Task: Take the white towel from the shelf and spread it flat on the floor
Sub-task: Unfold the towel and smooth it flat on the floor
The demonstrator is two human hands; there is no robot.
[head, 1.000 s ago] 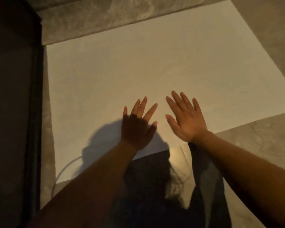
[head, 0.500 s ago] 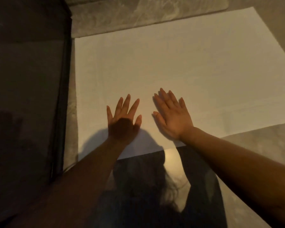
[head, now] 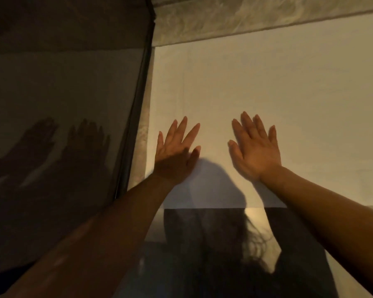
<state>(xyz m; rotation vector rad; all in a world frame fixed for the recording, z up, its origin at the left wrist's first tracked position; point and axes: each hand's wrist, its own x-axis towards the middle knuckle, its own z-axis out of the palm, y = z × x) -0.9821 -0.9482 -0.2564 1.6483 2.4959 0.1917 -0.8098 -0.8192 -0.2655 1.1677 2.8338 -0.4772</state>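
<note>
At far left a dark glossy panel [head: 63, 125] mirrors your hands. Your left hand [head: 176, 152] lies flat, fingers spread, on the white towel [head: 267, 93]; your right hand [head: 254, 151] likewise, gripping nothing. The towel lies smooth on the marbled floor [head: 224, 16], its long axis running left to right.

Dim warm light, heavy foreground shadow
</note>
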